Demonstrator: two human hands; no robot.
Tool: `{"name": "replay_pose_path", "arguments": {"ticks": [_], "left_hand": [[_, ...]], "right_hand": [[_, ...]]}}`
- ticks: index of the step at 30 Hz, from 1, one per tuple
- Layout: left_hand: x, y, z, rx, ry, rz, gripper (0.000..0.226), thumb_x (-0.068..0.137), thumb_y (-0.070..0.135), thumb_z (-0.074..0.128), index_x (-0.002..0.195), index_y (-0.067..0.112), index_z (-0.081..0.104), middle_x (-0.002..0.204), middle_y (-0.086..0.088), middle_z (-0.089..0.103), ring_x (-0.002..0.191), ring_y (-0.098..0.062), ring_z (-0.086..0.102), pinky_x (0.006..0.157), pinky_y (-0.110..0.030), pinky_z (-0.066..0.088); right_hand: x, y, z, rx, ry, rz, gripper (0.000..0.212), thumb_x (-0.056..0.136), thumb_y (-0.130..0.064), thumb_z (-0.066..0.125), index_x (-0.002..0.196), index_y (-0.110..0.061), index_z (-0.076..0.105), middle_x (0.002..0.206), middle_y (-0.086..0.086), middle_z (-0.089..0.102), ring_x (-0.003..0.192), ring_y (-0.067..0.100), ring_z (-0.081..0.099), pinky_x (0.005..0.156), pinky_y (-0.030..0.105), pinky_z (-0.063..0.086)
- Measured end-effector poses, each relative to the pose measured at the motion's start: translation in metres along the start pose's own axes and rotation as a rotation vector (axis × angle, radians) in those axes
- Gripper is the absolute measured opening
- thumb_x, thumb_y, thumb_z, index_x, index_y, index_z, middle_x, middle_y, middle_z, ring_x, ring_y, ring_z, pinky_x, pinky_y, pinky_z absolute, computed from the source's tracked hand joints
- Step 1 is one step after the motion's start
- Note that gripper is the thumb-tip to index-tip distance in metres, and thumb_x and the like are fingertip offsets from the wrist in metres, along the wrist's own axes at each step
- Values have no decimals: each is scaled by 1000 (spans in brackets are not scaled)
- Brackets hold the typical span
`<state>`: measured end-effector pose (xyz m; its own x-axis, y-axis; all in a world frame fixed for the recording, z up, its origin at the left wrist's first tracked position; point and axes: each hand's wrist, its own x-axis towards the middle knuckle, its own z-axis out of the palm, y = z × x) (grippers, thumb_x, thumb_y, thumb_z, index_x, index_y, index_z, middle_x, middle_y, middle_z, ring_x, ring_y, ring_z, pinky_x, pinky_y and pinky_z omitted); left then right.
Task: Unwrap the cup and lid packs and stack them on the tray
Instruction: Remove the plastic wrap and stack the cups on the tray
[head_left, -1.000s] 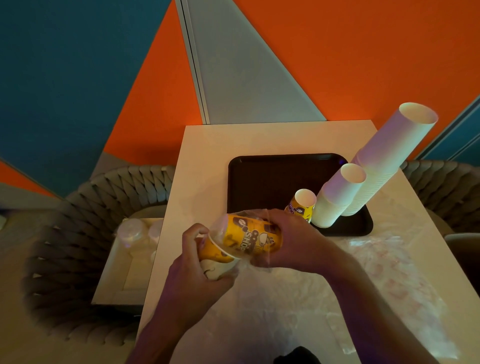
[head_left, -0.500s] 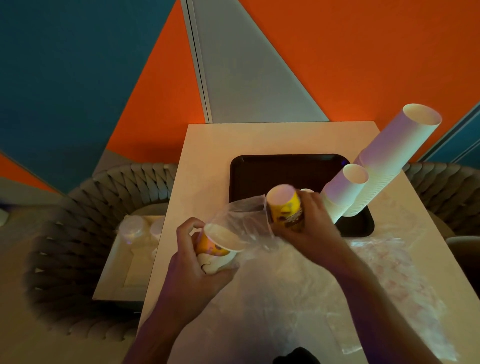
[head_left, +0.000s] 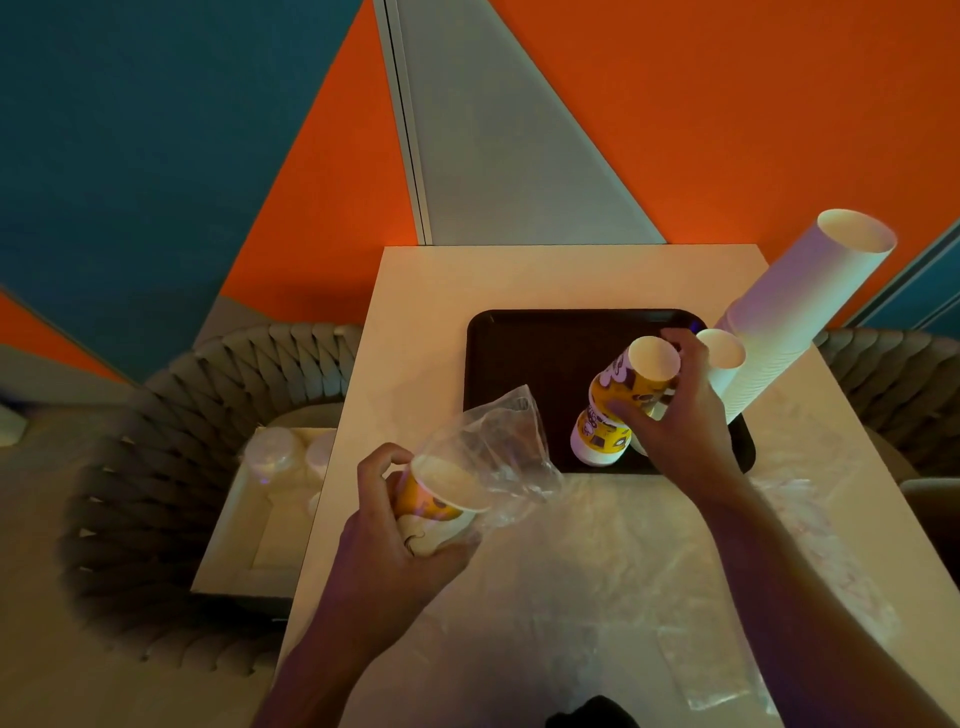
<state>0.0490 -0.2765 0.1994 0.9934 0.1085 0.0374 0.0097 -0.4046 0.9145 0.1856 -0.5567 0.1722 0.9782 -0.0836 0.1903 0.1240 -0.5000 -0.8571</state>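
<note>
Over the dark plastic tray (head_left: 519, 364), right hand (head_left: 680, 426) grips yellow printed paper cups (head_left: 623, 395); left hand (head_left: 400, 540) holds more cups (head_left: 441, 493) w/ clear plastic wrap (head_left: 493, 441).

The left and far part of the tray (head_left: 519, 364) is bare, so a hand can come in there from the desk's (head_left: 441, 312) left or far edge. The tray's right side is crowded: a tall leaning stack of white cups (head_left: 800, 312) and a shorter white stack (head_left: 724, 364) stand at its right edge, and the right hand (head_left: 680, 421) holds a yellow printed cup stack (head_left: 618, 400) just beside them. On the near desk, loose clear wrapping (head_left: 597, 571) covers the surface, and the left hand (head_left: 395, 525) with its bagged cups (head_left: 447, 493) blocks the near-left corner.
</note>
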Motion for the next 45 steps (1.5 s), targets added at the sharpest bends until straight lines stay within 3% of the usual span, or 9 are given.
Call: {"name": "replay_pose_path", "arguments": {"ticks": [5,18,24,26,29,32,40,42,45], "left_hand": [[-2,-2,0,14,6,-7,87,65,18,93,112,60,32,104,10,65,93,-7,69,68,-28,60],[-2,0,0,27,-10,-14,86,67,18,91,113,59,31,105,19,65,93,-9,70,68,-27,60],[-1,3,2,57,-28,-60,77,67,23,91,120,45,40,108,28,63,95,-1,67,70,-21,58],[0,4,2,68,-39,-81,69,68,28,91,119,43,47,107,29,64,95,1,67,73,-20,58],[0,5,3,84,-62,-94,61,70,35,89,116,46,51,105,29,66,93,4,67,75,-20,57],[0,8,4,69,-74,-92,57,71,36,87,116,46,53,106,28,67,96,3,66,76,-19,57],[3,22,8,33,-107,-39,59,65,50,82,109,71,49,106,34,65,97,9,64,73,-6,49],[4,22,9,11,-117,-47,59,62,51,82,111,67,53,106,33,66,98,8,64,74,-6,49],[4,18,11,21,-130,-49,69,59,54,83,121,55,53,108,31,66,102,8,62,75,-5,48]], "right_hand": [[-2,11,8,-81,-54,-23,68,81,-15,83,130,-36,41,116,-6,55,101,19,60,82,44,57],[-10,31,22,-309,-167,88,57,88,-6,74,137,-18,46,127,11,61,114,31,59,82,31,40],[-17,20,18,-449,-135,63,60,81,-3,77,133,-20,52,130,13,50,111,37,56,91,49,53],[-19,8,17,-387,-88,61,42,84,-6,75,120,-20,60,119,10,56,101,30,59,84,39,53],[-25,-16,16,-247,-47,0,21,86,-10,73,90,-29,65,93,-2,62,78,3,56,66,7,37],[-31,-43,12,-83,-46,-36,16,86,-4,73,84,-20,72,81,-10,67,72,0,59,62,5,40],[-39,-82,13,207,-603,-26,18,90,-7,75,93,-25,81,87,-9,77,84,11,73,74,28,57],[-40,-84,17,250,-677,-73,11,89,-8,77,97,-15,80,92,-3,77,88,11,73,77,29,57],[-40,-89,20,311,-780,-112,20,89,-17,77,104,-5,76,103,10,74,98,27,71,83,54,57]]}}
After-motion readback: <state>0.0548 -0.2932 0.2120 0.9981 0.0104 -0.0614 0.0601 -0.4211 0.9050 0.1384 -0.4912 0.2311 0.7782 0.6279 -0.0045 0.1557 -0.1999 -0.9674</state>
